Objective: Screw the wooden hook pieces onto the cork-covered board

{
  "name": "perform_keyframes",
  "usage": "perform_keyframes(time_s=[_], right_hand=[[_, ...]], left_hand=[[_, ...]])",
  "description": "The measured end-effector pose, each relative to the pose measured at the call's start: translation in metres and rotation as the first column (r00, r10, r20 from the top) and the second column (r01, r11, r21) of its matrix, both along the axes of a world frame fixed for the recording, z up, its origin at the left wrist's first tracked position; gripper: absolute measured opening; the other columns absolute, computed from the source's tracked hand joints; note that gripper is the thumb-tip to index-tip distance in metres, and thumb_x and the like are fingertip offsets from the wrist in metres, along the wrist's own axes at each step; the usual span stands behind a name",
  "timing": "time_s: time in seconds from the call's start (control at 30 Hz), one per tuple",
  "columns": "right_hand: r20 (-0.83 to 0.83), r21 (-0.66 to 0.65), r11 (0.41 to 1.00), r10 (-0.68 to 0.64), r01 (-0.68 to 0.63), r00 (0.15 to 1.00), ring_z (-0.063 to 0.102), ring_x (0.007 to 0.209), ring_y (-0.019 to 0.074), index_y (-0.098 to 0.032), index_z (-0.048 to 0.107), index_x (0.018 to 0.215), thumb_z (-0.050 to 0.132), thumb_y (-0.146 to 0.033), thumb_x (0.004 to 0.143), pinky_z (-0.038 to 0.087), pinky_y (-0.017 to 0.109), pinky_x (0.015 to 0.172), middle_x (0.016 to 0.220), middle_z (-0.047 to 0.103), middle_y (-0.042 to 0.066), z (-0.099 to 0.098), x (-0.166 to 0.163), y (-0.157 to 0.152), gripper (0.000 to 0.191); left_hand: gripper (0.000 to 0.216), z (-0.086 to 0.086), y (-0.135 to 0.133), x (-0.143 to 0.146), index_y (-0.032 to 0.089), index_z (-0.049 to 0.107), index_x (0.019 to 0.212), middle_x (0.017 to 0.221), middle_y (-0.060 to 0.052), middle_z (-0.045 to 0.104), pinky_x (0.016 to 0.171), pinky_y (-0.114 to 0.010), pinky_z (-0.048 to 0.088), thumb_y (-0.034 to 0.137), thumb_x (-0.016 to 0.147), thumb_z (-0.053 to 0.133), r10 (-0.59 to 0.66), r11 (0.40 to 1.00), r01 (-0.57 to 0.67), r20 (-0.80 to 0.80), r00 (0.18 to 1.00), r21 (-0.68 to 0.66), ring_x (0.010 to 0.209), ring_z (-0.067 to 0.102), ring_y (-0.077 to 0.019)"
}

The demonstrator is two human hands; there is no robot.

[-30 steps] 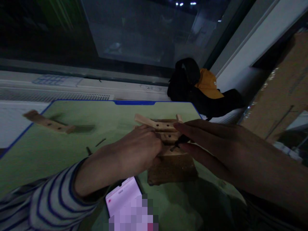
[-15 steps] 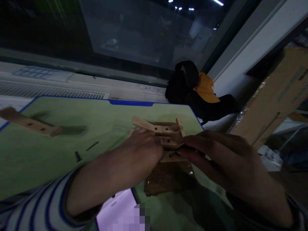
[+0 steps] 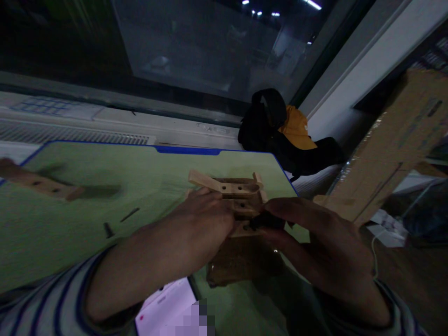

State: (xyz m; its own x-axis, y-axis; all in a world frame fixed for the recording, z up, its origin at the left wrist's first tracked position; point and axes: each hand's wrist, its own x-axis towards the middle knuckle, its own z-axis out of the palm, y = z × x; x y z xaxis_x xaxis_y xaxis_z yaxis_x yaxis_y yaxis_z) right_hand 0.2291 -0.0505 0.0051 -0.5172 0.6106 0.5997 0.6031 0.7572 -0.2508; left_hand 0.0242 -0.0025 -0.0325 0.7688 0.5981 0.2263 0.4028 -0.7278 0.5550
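Observation:
A small wooden assembly (image 3: pixel 234 193) of stacked slats with holes stands on a brown wooden block (image 3: pixel 241 263) on the green mat (image 3: pixel 70 233). My left hand (image 3: pixel 206 217) wraps round the assembly's left side and holds it. My right hand (image 3: pixel 315 242) comes in from the right, its thumb and fingers pinched on a small dark tool or screw (image 3: pixel 261 221) at the lowest slat.
Another wooden slat (image 3: pixel 38 183) lies at the mat's left edge. Two dark screws (image 3: pixel 119 221) lie on the mat. A lit phone (image 3: pixel 168 310) sits at the near edge. A black bag with an orange cap (image 3: pixel 287 133) and a cardboard box (image 3: pixel 392 144) stand to the right.
My right hand went from fingers stretched flat beside the assembly to a pinch on the dark piece at the lowest slat. The view shifted slightly right.

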Motion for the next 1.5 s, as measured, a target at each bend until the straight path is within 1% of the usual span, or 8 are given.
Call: perform_keyframes(time_s=[0.2, 0.4, 0.6, 0.8, 0.93, 1.07, 1.3, 1.5], right_hand=[[-0.03, 0.042, 0.998, 0.055, -0.053, 0.998, 0.065, 0.086, 0.0155, -0.019, 0.055, 0.109, 0.07, -0.007, 0.074, 0.054, 0.027, 0.067, 0.098, 0.066, 0.005, -0.002, 0.0, -0.001, 0.04], [-0.083, -0.031, 0.998, 0.061, -0.063, 0.995, 0.058, 0.108, 0.022, -0.018, 0.057, 0.111, 0.06, -0.003, 0.079, 0.05, 0.041, 0.088, 0.116, 0.064, 0.009, 0.002, 0.0, -0.004, 0.035], [-0.234, 0.027, 0.999, 0.044, -0.039, 0.971, 0.063, 0.089, 0.0203, -0.022, 0.06, 0.105, 0.069, -0.005, 0.073, 0.052, 0.037, 0.071, 0.096, 0.065, 0.004, -0.011, 0.0, 0.002, 0.036], [-0.181, 0.07, 0.997, 0.043, -0.031, 0.983, 0.061, 0.093, 0.0193, -0.018, 0.058, 0.103, 0.069, -0.003, 0.072, 0.051, 0.038, 0.078, 0.1, 0.065, 0.007, -0.009, -0.006, 0.0, 0.036], [-0.35, -0.119, 0.98, 0.11, -0.161, 0.93, 0.06, 0.105, 0.0221, -0.02, 0.057, 0.11, 0.06, 0.0, 0.078, 0.051, 0.043, 0.085, 0.112, 0.065, 0.007, -0.014, -0.005, -0.003, 0.037], [-0.441, -0.07, 0.987, 0.101, -0.146, 0.892, 0.064, 0.09, 0.02, -0.022, 0.059, 0.105, 0.065, 0.002, 0.073, 0.053, 0.039, 0.074, 0.098, 0.065, 0.004, -0.024, -0.001, -0.002, 0.041], [-0.433, -0.044, 0.993, 0.076, -0.106, 0.898, 0.062, 0.093, 0.0214, -0.026, 0.057, 0.109, 0.064, -0.003, 0.076, 0.053, 0.043, 0.076, 0.102, 0.064, 0.004, -0.027, -0.005, -0.003, 0.04], [-0.493, -0.108, 0.977, 0.105, -0.181, 0.864, 0.062, 0.096, 0.0225, -0.022, 0.059, 0.108, 0.062, 0.001, 0.076, 0.054, 0.045, 0.079, 0.102, 0.066, 0.004, -0.026, -0.004, -0.004, 0.039]], left_hand=[[0.017, 0.014, 0.0, 0.011, 0.021, 0.065, 0.096, 0.104, -0.004, 0.068, 0.098, -0.039, 0.042, 0.034, 0.086, 0.059, 0.048, 0.997, -0.048, 0.014, 0.999, 0.053, 0.106, 0.06, -0.0221], [0.012, 0.019, 0.0, 0.019, 0.021, 0.067, 0.093, 0.1, -0.001, 0.069, 0.095, -0.035, 0.045, 0.029, 0.083, 0.065, 0.064, 0.997, -0.069, 0.115, 0.991, 0.036, 0.098, 0.063, -0.0198], [0.017, 0.015, -0.001, 0.017, 0.024, 0.064, 0.103, 0.103, 0.002, 0.068, 0.096, -0.03, 0.043, 0.027, 0.091, 0.053, -0.027, 0.996, 0.037, 0.117, 0.993, -0.083, 0.098, 0.061, -0.0153], [0.009, 0.014, -0.002, 0.017, 0.023, 0.066, 0.088, 0.092, 0.002, 0.068, 0.086, -0.032, 0.046, 0.031, 0.084, 0.062, 0.117, 0.992, -0.112, 0.096, 0.989, -0.056, 0.09, 0.063, -0.0175], [0.01, 0.016, 0.001, 0.018, 0.023, 0.066, 0.091, 0.101, 0.002, 0.068, 0.094, -0.03, 0.043, 0.028, 0.087, 0.059, 0.017, 0.997, -0.007, 0.119, 0.993, -0.082, 0.097, 0.061, -0.016], [0.015, 0.017, 0.001, 0.017, 0.023, 0.065, 0.096, 0.104, 0.001, 0.068, 0.094, -0.028, 0.044, 0.024, 0.091, 0.051, -0.08, 0.978, 0.102, 0.122, 0.989, -0.183, 0.1, 0.061, -0.0154], [0.014, 0.018, -0.003, 0.019, 0.022, 0.066, 0.079, 0.081, 0.002, 0.069, 0.07, -0.03, 0.046, 0.035, 0.084, 0.061, 0.131, 0.991, -0.131, 0.072, 0.989, -0.007, 0.078, 0.064, -0.0171], [0.01, 0.014, 0.002, 0.016, 0.025, 0.065, 0.089, 0.098, 0.003, 0.068, 0.087, -0.029, 0.046, 0.027, 0.089, 0.056, -0.048, 0.994, 0.057, 0.087, 0.995, -0.099, 0.093, 0.062, -0.0156]])
